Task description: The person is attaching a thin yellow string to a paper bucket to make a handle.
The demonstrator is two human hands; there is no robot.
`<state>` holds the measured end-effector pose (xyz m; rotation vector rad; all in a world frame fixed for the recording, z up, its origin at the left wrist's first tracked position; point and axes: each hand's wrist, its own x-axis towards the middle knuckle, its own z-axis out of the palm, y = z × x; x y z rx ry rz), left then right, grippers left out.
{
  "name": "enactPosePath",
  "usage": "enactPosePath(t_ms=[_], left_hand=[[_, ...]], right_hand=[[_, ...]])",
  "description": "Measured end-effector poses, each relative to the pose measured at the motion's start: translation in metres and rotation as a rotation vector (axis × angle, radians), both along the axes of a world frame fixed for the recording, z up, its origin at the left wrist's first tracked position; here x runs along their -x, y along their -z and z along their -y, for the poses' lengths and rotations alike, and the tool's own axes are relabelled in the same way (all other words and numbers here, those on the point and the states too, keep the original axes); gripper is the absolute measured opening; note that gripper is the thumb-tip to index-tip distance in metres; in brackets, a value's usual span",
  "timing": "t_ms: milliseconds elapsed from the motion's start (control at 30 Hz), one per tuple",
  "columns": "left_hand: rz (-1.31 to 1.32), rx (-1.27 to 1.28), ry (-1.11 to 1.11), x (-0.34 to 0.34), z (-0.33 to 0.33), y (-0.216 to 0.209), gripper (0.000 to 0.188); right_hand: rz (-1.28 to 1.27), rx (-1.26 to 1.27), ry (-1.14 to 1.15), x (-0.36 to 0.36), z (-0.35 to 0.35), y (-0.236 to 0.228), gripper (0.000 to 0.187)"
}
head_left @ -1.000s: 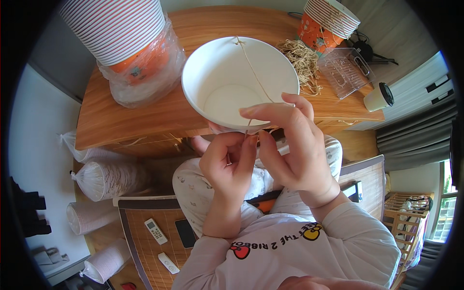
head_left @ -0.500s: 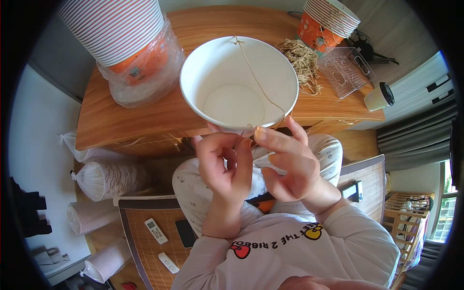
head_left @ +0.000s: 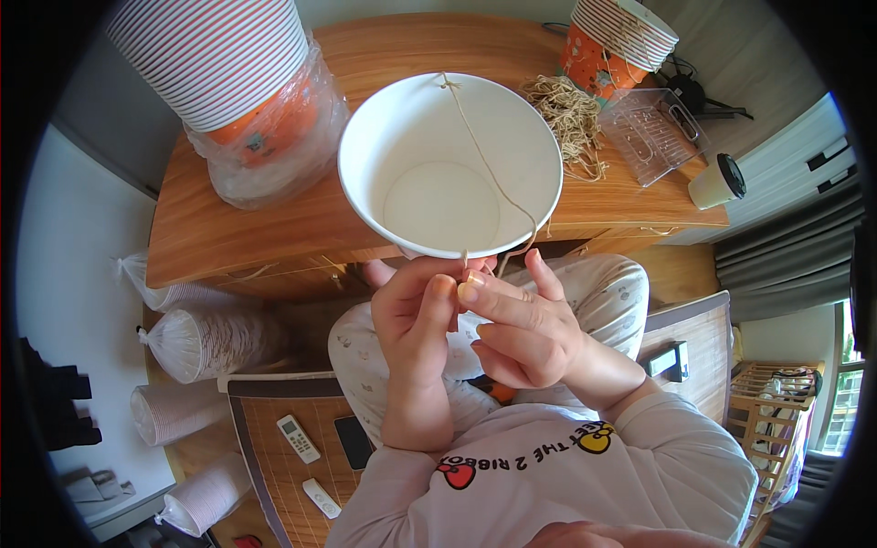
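A large paper bucket [head_left: 438,196] with a white inside tilts toward me at the front edge of the desk. A thin tan cord [head_left: 484,157] is knotted at its far rim, crosses the opening and hangs over the near right rim. Just below the near rim, my left hand [head_left: 413,315] is closed, thumb against forefinger. My right hand [head_left: 530,333] pinches beside it, fingertips touching those of the left. A short piece of cord stands at the near rim above both fingertips. What lies between the fingers is mostly hidden.
On the wooden desk [head_left: 274,233], a tall stack of paper buckets [head_left: 219,68] stands left. At right are a cord heap [head_left: 568,119], another bucket stack [head_left: 617,50], a clear plastic tray [head_left: 653,132] and a lidded cup [head_left: 717,183]. Bagged stacks [head_left: 206,342] lie lower left.
Both hands have moved slightly toward me and their fingertips have come together. The cord's short piece at the near rim now stands more upright. The bucket has barely shifted.
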<state>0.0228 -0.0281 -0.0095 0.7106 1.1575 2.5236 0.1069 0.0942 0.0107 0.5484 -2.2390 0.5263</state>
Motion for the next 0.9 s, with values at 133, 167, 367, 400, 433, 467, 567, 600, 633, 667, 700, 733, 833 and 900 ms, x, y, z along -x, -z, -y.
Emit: enactPosePath(t_ms=[133, 167, 367, 400, 433, 467, 567, 600, 633, 667, 700, 733, 833, 900], left_hand=[[0.01, -0.009, 0.023, 0.003, 0.002, 0.004, 0.022], [0.01, -0.009, 0.023, 0.003, 0.002, 0.004, 0.022], [0.037, 0.029, 0.009, 0.004, 0.001, -0.005, 0.013], [0.025, 0.031, 0.016, 0.004, 0.002, -0.004, 0.013], [0.012, 0.034, 0.022, 0.005, 0.003, -0.003, 0.013], [0.011, 0.033, 0.022, 0.005, 0.003, -0.003, 0.013], [-0.006, 0.046, 0.029, 0.007, 0.002, -0.002, 0.013], [-0.022, 0.049, 0.027, 0.007, 0.002, -0.002, 0.013], [-0.038, 0.052, 0.026, 0.007, 0.002, -0.002, 0.013], [-0.038, 0.052, 0.026, 0.008, 0.002, -0.002, 0.013], [-0.031, 0.044, 0.028, 0.008, 0.002, -0.001, 0.012], [-0.025, 0.036, 0.029, 0.007, 0.002, -0.001, 0.011], [-0.091, 0.094, -0.019, 0.007, -0.001, -0.005, 0.011], [-0.099, 0.117, -0.016, 0.008, 0.0, -0.003, 0.012]], right_hand=[[-0.016, -0.015, 0.02, -0.001, 0.0, 0.005, 0.024], [-0.016, -0.015, 0.02, -0.001, 0.0, 0.007, 0.024], [0.032, 0.045, 0.005, -0.002, -0.003, 0.011, 0.033], [0.024, 0.056, 0.004, -0.002, -0.002, 0.01, 0.034], [0.015, 0.067, 0.003, -0.002, -0.002, 0.009, 0.035], [0.015, 0.066, 0.004, -0.002, -0.002, 0.008, 0.035], [-0.121, 0.112, 0.088, -0.002, -0.003, 0.002, 0.04], [-0.148, 0.141, 0.124, 0.0, -0.004, 0.003, 0.042], [-0.175, 0.17, 0.16, 0.001, -0.006, 0.003, 0.043], [-0.188, 0.203, 0.202, 0.004, -0.005, 0.003, 0.045], [-0.188, 0.204, 0.203, 0.006, -0.005, 0.002, 0.045], [-0.138, 0.216, 0.241, 0.006, -0.005, 0.001, 0.044], [-0.043, 0.233, 0.27, 0.008, -0.003, -0.002, 0.042], [0.012, 0.256, 0.252, 0.008, 0.0, -0.004, 0.04]])
